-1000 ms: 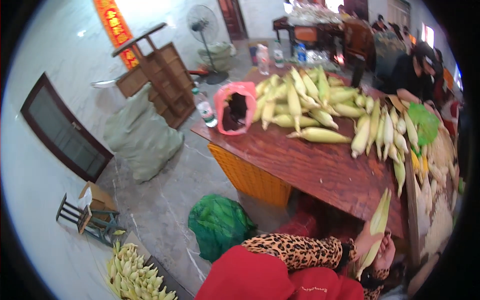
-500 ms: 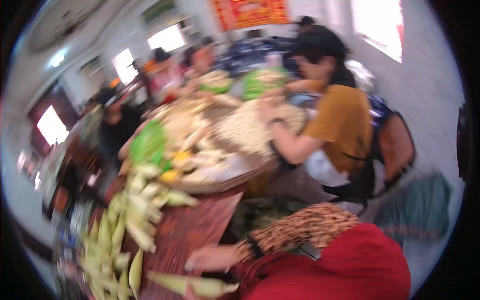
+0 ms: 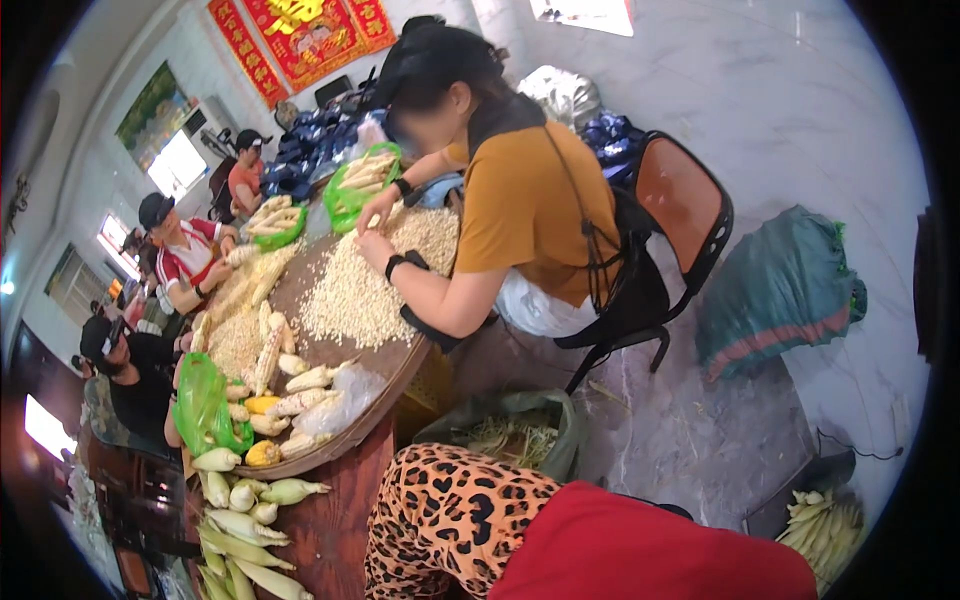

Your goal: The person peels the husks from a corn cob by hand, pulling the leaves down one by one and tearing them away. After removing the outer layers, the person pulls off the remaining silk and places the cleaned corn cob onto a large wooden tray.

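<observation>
My right arm, in a leopard-print sleeve point(image 3: 450, 505) below a red garment point(image 3: 640, 545), bends down over the edge of the reddish wooden table point(image 3: 335, 530). Its hand is cut off by the lower edge, and my left hand does not show either. Left of the sleeve lie several ears of corn in pale green husks point(image 3: 240, 525). Beyond them a wide round tray point(image 3: 385, 405) holds a heap of loose pale kernels point(image 3: 365, 290), bare ears of corn point(image 3: 310, 378), a yellow ear point(image 3: 262, 454) and a green plastic bag point(image 3: 205, 405).
A co-worker in a mustard shirt point(image 3: 540, 195) leans over the kernels from a chair point(image 3: 682, 195). Other people sit along the far left side. An open sack of husk scraps point(image 3: 560, 440) stands by my sleeve. A full teal sack point(image 3: 775, 290) and more corn point(image 3: 825, 535) are at right.
The view has swung to the right and sharpened. Earlier, my right hand was over the table, with another hand at a husked ear of corn below it; both hands are now out of sight.
</observation>
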Demonstrator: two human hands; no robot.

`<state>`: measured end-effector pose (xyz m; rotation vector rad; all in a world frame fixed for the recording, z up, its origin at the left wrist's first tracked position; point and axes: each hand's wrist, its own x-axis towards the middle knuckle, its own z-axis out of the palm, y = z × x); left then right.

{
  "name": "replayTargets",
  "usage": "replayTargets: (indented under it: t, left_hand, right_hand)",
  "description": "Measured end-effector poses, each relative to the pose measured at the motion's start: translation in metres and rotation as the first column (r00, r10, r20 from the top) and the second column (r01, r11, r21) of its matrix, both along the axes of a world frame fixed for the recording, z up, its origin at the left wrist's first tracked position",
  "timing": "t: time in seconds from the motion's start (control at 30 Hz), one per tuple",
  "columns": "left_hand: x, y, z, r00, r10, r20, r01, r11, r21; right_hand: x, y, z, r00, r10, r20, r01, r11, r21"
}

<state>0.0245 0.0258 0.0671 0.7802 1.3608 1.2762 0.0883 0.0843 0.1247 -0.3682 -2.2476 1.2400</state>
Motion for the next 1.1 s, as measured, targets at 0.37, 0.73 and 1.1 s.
replayTargets:
  t: [0.37,0.73,1.1]
  left_hand:
    - [-0.022,-0.019,-0.008,0.986,0.157,0.048,-0.158,0.987,0.035]
    - [-0.026,-0.013,-0.004,0.887,0.057,0.457,-0.159,0.969,0.187]
    - [-0.006,0.0,-0.004,0.925,0.098,0.366,-0.148,0.983,0.112]
  right_hand:
    - [-0.026,-0.019,0.033,0.964,0.261,-0.046,-0.265,0.945,-0.193]
    - [0.099,0.027,-0.032,0.917,-0.378,-0.127,-0.025,0.263,-0.964]
    - [0.07,0.015,-0.067,0.944,-0.33,-0.018,0.169,0.53,-0.831]
